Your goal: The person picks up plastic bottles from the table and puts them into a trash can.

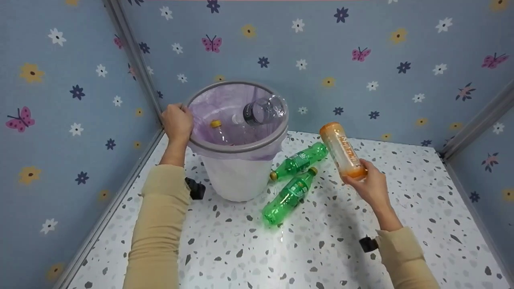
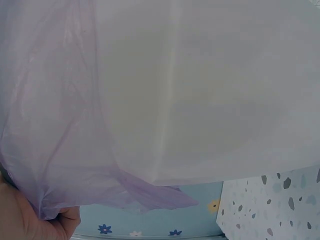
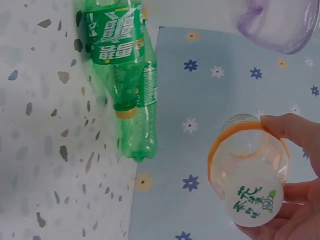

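Observation:
My left hand point(image 1: 178, 121) grips the left side of the grey rim of a white trash bin point(image 1: 237, 180), with its purple liner bag point(image 2: 55, 120) bunched under the fingers. To the right, my right hand point(image 1: 371, 186) holds a plastic bottle point(image 1: 343, 150) with an orange-and-clear label, tilted above the floor. Its white cap point(image 3: 252, 195) with green print faces the right wrist camera, and the fingers are curled round that end. Inside the bin lie a clear bottle with a dark label point(image 1: 253, 114) and a yellow-capped bottle point(image 1: 220, 132).
Two green plastic bottles, one farther back point(image 1: 301, 160) and one nearer point(image 1: 289, 198), lie on the speckled white floor point(image 1: 249, 249) right of the bin. Blue flowered walls point(image 1: 313, 72) enclose the floor at the back and both sides.

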